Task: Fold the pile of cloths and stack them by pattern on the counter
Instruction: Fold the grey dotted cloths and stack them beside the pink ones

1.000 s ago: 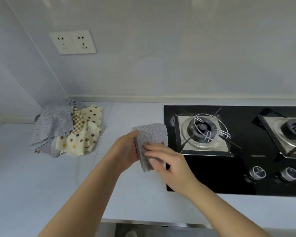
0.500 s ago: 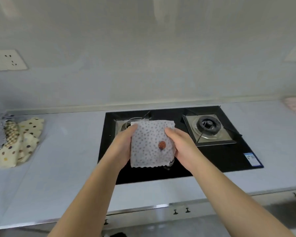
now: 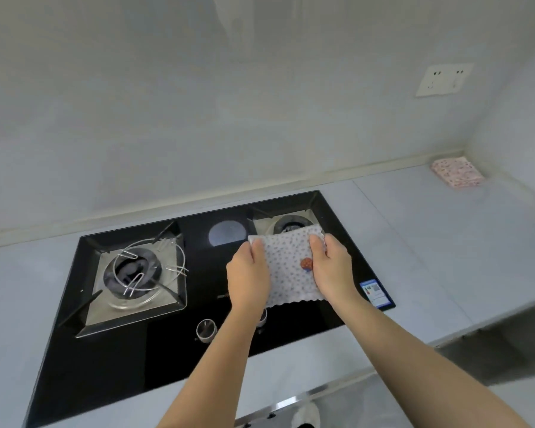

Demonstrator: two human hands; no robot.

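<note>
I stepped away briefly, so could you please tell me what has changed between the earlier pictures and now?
The folded dotted cloth has been carried rightward, from left of the stove to above its right burner, nearer the pink cloth in the far corner. The unfolded pile has left the view. The left hand and right hand keep their grip on the cloth's sides.

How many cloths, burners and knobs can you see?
Cloths: 2, the dotted cloth held by the left hand and right hand, and the pink cloth in the corner.
Burners: 2, the left burner and the right burner.
Knobs: 2, the left knob and the half-hidden right knob.
Total: 6.
</note>
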